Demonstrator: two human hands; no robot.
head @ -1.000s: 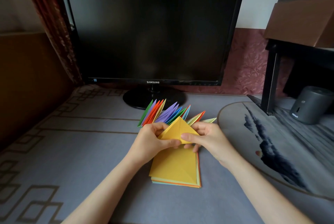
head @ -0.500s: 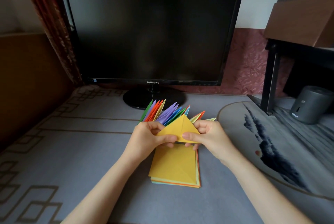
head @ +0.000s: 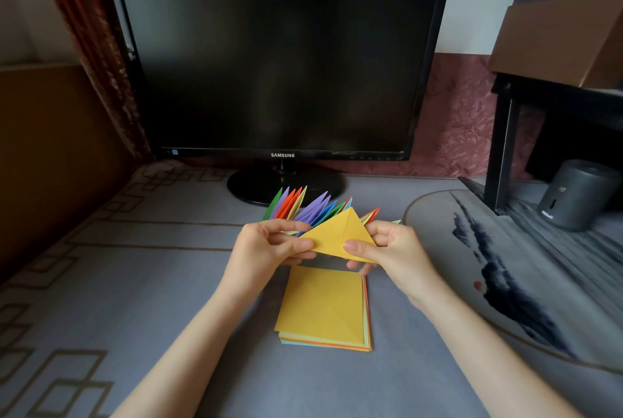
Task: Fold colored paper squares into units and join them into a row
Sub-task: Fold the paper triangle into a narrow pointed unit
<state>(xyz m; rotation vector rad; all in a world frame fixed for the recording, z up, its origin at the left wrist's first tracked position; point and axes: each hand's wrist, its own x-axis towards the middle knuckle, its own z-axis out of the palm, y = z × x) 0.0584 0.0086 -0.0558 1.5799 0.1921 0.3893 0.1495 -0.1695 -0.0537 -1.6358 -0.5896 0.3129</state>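
Presently we hold a yellow folded triangle [head: 338, 234] above the table [head: 168, 283], apex pointing away from us. Our left hand [head: 266, 249] pinches its left corner between thumb and fingers; our right hand [head: 391, 251] pinches the right corner likewise. Directly beneath lies the stack of paper squares [head: 323, 308], yellow sheet on top, flat on the table. Just behind our hands stands the row of joined units [head: 310, 207], green, purple, orange, yellow and blue, before the monitor [head: 279, 60].
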